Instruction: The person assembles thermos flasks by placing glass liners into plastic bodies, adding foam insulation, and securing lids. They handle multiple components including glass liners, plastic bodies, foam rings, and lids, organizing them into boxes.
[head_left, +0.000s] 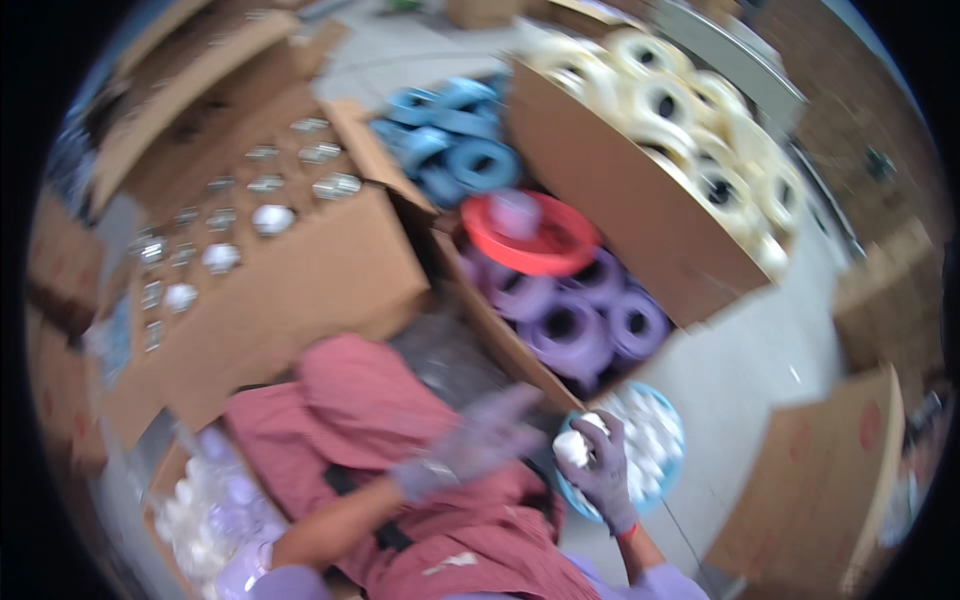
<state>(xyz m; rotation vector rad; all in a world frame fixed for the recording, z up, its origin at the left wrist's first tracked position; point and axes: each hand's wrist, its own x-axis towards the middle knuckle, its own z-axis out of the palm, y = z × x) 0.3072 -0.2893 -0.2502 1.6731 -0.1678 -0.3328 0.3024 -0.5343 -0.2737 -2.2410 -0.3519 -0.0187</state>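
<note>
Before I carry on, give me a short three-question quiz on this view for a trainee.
1. Which hand is holding white pieces?
2. True or false: the red tray lies on the cream rings.
3. How many white rounded items show among the glass items in the divided carton?

Key:
1. The right hand.
2. False; it lies on the purple pieces.
3. Three.
</note>
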